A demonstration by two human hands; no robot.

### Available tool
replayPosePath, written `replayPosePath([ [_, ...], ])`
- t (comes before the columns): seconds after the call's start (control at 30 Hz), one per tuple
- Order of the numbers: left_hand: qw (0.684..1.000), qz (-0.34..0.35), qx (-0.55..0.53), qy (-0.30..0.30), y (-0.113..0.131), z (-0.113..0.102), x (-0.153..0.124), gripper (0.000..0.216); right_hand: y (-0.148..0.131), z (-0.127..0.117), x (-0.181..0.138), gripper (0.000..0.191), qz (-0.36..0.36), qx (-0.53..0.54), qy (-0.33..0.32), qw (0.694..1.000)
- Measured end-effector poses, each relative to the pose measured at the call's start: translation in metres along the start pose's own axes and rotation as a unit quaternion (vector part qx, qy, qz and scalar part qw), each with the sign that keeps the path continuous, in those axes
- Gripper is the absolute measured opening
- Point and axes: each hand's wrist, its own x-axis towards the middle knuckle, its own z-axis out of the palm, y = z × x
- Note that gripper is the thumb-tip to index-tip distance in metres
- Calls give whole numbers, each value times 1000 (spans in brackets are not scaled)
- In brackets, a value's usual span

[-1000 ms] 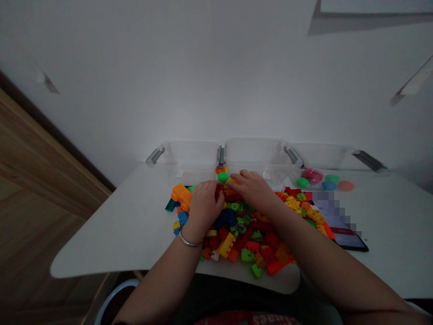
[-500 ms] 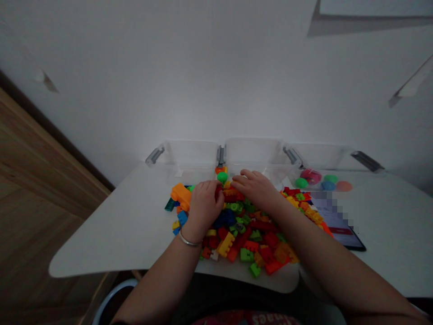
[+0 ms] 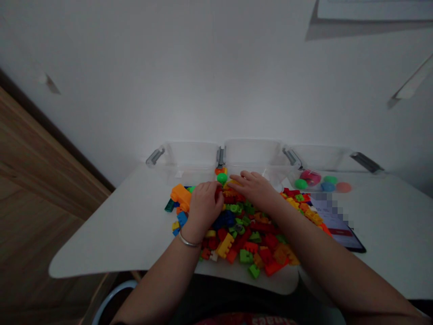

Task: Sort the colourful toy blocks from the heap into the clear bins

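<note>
A heap of colourful plastic toy building blocks (image 3: 252, 223) is spread over the middle of the white table. At the heap's far left part is my left hand (image 3: 207, 202), its fingers curled down and the thumb bent. Dark red shows in the gap by the thumb, but what the fingers hold, if anything, is hidden. Just to its right, my right hand (image 3: 253, 188) lies palm down with the fingers stretched out over yellow and orange blocks (image 3: 233, 186). Beside my left hand rests a large orange block (image 3: 181, 196). A green round piece (image 3: 222, 178) sits beyond both hands.
Clear plastic bins (image 3: 191, 153) with grey latches line the wall. The right one shows several coloured round pieces (image 3: 328, 186). A tablet (image 3: 338, 225) lies right of the heap, partly under blocks. The white table (image 3: 111, 239) has a rounded front edge.
My right hand's fingers have lowered slightly and flattened over the yellow blocks. My left hand keeps nearly the same place and shape.
</note>
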Motion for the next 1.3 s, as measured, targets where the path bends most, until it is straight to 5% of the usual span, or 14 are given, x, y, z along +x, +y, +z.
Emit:
replayPosePath([
  [0.27, 1000, 4, -7, 6, -2, 2, 0, 17, 6, -3, 9, 15, -25, 15, -16, 999],
  [0.43, 1000, 3, -7, 1, -1, 0, -1, 17, 9, -12, -14, 30, 83, 93, 122, 985],
  [0.57, 1000, 0, -9, 2, -1, 0, -1, 18, 28, -19, -46, 38, 299, 78, 311, 899],
  [0.73, 1000, -3, -7, 2, 0, -1, 0, 17, 74, -13, -89, 46, 486, 24, 365, 794],
  [0.97, 1000, -2, -5, 6, -1, 0, 0, 17, 110, 22, -130, 41, 573, -7, 290, 766],
  [1.17, 1000, 1, -6, 4, -1, 0, -1, 17, 104, 29, -132, 35, 542, -50, 167, 822],
  [1.3, 1000, -2, -7, 6, -1, 0, -1, 17, 99, 26, -130, 40, 538, -63, 149, 827],
])
